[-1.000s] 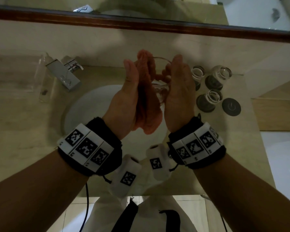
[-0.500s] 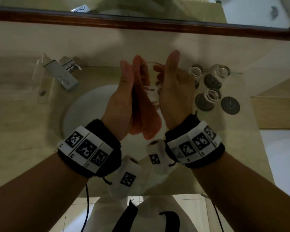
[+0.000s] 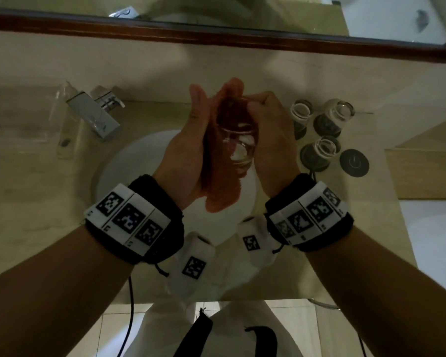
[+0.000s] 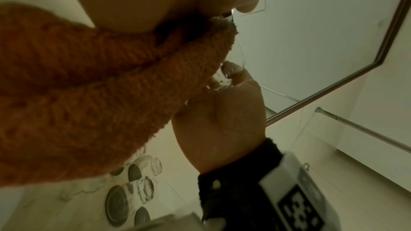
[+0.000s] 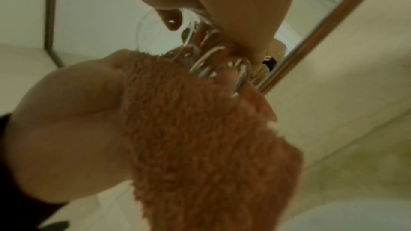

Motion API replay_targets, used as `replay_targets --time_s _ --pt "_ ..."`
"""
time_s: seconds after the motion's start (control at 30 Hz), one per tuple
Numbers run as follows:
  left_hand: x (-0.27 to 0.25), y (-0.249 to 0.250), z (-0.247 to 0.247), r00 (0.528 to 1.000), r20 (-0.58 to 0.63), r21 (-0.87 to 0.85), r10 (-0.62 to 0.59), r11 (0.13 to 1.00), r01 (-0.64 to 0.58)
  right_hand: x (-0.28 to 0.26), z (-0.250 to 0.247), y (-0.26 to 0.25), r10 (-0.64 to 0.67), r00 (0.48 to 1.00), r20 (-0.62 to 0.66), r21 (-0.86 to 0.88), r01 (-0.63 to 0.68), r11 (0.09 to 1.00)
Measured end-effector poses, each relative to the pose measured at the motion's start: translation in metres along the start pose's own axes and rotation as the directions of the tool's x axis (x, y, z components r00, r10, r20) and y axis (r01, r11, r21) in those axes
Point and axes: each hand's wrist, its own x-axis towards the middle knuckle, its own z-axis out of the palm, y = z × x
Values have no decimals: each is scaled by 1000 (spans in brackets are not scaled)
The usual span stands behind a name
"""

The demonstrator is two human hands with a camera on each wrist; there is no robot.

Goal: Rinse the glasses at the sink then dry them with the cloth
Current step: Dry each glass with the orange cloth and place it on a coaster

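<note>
Over the sink basin [image 3: 129,161] I hold a clear glass [image 3: 238,148] between both hands. My left hand [image 3: 198,119] cups an orange cloth [image 3: 222,186] against the glass's left side, thumb pointing up; its fingers are hidden behind the cloth. My right hand [image 3: 263,106] grips the glass from the right, fingers curled over its upper end. In the left wrist view the cloth [image 4: 89,94] wraps the glass [image 4: 231,73]. The right wrist view shows the cloth [image 5: 200,138] under the glass [image 5: 200,41].
Three more glasses [image 3: 322,148] stand upside down on dark coasters right of the basin, with one bare coaster [image 3: 354,163] beside them. A chrome faucet [image 3: 95,117] sits at the back left. A framed mirror [image 3: 242,45] runs along the wall.
My right thumb and fingers, pointing up before, have curled over the glass. The glass has tipped so its base faces me, and the cloth has shifted round it.
</note>
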Motion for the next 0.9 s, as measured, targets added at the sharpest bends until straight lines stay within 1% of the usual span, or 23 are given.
replay_targets --time_s 0.07,0.1,0.17,0.2,0.27,0.33,0.37,0.47,0.53,0.63,0.7,0.77,0.87,0.9 --pt "-2 2 5 1000 -2 -14 -9 1000 9 -1 3 0 -69 995 -67 -176 56 983" --pt "-3 2 6 1000 -4 -36 -8 999 7 -2 5 0 -81 994 -77 -216 63 974" --pt "-3 1 7 1000 7 -53 -2 999 2 -8 9 -2 -80 996 -24 -260 72 963" --pt "-3 1 7 1000 30 -57 -4 998 6 -12 10 -2 -54 999 0 -239 53 970" --pt "-5 2 9 997 79 -121 -7 992 17 -16 10 0 -27 999 27 -168 32 985" --pt "-4 3 8 992 129 -177 -1 984 24 -13 6 1 -16 999 43 -156 23 987" --pt "-3 2 6 990 138 -175 3 984 22 -11 5 1 -6 998 59 -155 15 988" --pt "2 1 -3 997 78 -96 26 995 -18 -4 0 2 20 992 126 -110 -6 994" --pt "2 2 -7 998 65 -61 24 998 -20 -4 -2 2 20 982 187 -64 -9 998" --pt "3 3 -10 997 69 -57 18 998 -14 -5 -7 2 -25 963 270 -83 49 995" --pt "4 4 -12 995 101 -98 14 995 -4 -5 -13 0 -50 955 291 -112 86 990" --pt "5 4 -11 991 133 -177 -2 984 26 -6 -18 -4 -87 958 273 -66 109 992" --pt "6 1 -5 988 155 -363 6 930 51 -8 -15 -8 -209 950 231 33 207 978" --pt "7 0 -5 989 148 -385 10 922 48 -9 -12 -8 -231 944 236 46 226 973"
